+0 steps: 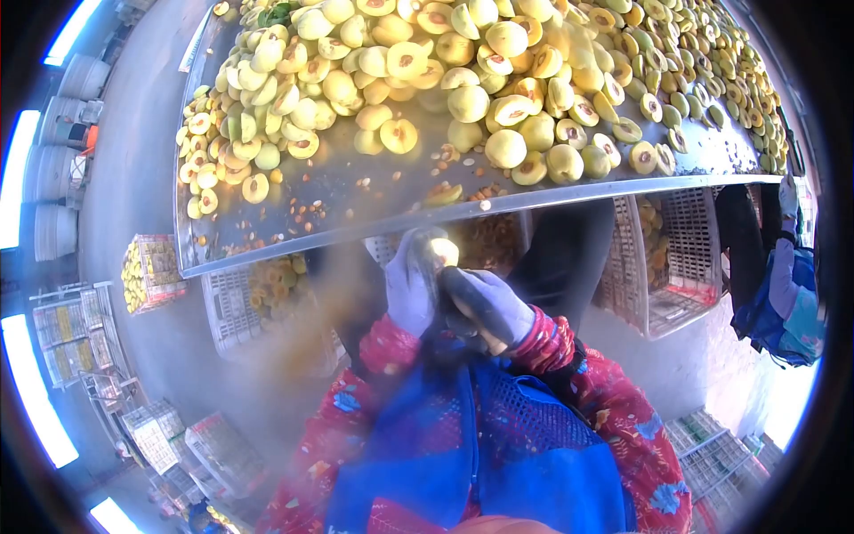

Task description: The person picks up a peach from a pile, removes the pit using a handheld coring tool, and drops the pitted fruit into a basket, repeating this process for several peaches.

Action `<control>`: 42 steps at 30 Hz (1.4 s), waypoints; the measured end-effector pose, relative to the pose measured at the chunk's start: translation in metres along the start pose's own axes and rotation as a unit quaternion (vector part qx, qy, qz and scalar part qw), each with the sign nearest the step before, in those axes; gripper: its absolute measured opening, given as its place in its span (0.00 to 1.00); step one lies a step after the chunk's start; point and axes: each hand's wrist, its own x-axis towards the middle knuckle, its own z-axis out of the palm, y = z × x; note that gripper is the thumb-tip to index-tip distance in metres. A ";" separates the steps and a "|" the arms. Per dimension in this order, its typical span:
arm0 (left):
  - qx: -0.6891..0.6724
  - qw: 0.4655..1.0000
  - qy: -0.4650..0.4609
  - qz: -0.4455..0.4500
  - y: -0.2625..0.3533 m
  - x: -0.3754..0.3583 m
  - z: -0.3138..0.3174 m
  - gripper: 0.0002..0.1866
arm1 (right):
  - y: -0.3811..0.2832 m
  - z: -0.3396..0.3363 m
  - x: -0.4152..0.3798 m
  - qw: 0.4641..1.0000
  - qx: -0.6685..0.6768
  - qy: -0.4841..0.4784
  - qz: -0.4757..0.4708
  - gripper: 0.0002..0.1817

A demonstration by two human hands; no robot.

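Note:
Both of my hands wear pale lavender gloves with dark patches over the fingers, and they meet just below the metal table's front edge. My left hand (411, 285) is closed around a pale yellow peach (443, 252), which shows at its fingertips. Right beside the fruit, my right hand (492, 305) is closed too. A tan, handle-like end (492, 342) sticks out under it; the rest of that object is hidden by the fingers. Many halved and whole yellow peaches (505, 149) are heaped on the metal table (356, 200) in front of me.
Pits and scraps (307, 212) lie near the table's raised rim (356, 238). Below stand a white crate (233, 311) and a pinkish crate (627, 267) with fruit. At the right a co-worker (783, 294) works at the table. Stacked crates (76, 334) and pale buckets (55, 231) line the left.

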 end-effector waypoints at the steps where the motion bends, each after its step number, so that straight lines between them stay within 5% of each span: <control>1: -0.065 0.998 -0.010 -0.021 -0.006 0.000 -0.003 0.23 | -0.001 0.001 -0.001 0.987 0.157 -0.009 0.045 0.16; 3: -0.024 0.999 -0.022 0.028 -0.014 -0.001 -0.006 0.24 | 0.002 0.001 0.001 0.916 0.380 -0.076 0.103 0.17; 6: -0.005 0.997 -0.066 0.036 -0.007 0.002 -0.009 0.26 | 0.021 -0.015 0.014 0.796 0.509 -0.296 0.137 0.19; 8: -0.029 0.997 -0.073 -0.016 0.006 0.004 -0.008 0.25 | 0.025 -0.014 0.012 0.803 0.535 -0.230 0.125 0.21; 10: 0.192 0.978 0.006 0.084 -0.008 0.001 -0.029 0.21 | 0.015 -0.010 0.010 0.809 0.543 -0.207 0.094 0.23; 13: 0.476 0.840 0.209 0.156 -0.010 0.001 -0.089 0.21 | 0.020 -0.030 0.007 0.818 0.524 -0.224 0.071 0.26; 14: 0.537 0.816 0.203 0.061 0.015 0.005 -0.109 0.22 | 0.014 -0.034 0.002 0.859 0.485 -0.131 0.101 0.26; 15: 0.592 0.781 0.196 -0.035 0.042 0.008 -0.122 0.23 | 0.016 -0.041 0.004 0.856 0.487 -0.145 0.097 0.26; 18: 0.693 0.686 0.220 0.014 0.072 0.035 -0.124 0.25 | 0.025 -0.049 0.014 0.864 0.470 -0.153 0.095 0.26; 20: 0.624 0.768 0.139 0.037 0.081 0.081 -0.092 0.26 | 0.019 -0.042 0.014 0.893 0.425 -0.112 0.099 0.25; 25: 0.694 0.718 -0.037 -0.047 0.031 0.191 -0.010 0.28 | 0.000 -0.023 0.001 0.967 0.235 0.064 0.075 0.22; 30: 0.566 0.814 -0.129 -0.034 0.015 0.195 -0.020 0.28 | -0.007 -0.020 -0.009 0.991 0.014 0.133 0.007 0.22; 33: 0.271 0.929 -0.129 -0.216 0.027 0.157 -0.027 0.32 | -0.018 -0.010 0.001 0.980 -0.057 0.191 -0.026 0.19; 36: -0.040 0.967 -0.132 -0.217 0.055 0.103 -0.027 0.33 | -0.023 -0.011 0.009 0.944 -0.243 0.207 -0.077 0.13; 37: 0.081 0.984 -0.140 -0.076 0.046 0.090 -0.034 0.32 | -0.025 -0.007 0.012 0.924 -0.303 0.215 -0.086 0.12; 38: 0.199 0.967 -0.144 0.068 0.033 0.081 -0.043 0.30 | -0.018 -0.008 0.018 0.857 -0.403 0.215 -0.238 0.11; 41: 0.190 0.968 -0.067 0.149 0.003 0.062 -0.039 0.21 | -0.018 0.005 0.016 0.803 -0.485 0.261 -0.228 0.11; 42: 0.074 0.994 -0.070 -0.041 0.024 0.057 -0.032 0.21 | -0.018 0.007 0.016 0.813 -0.484 0.259 -0.193 0.10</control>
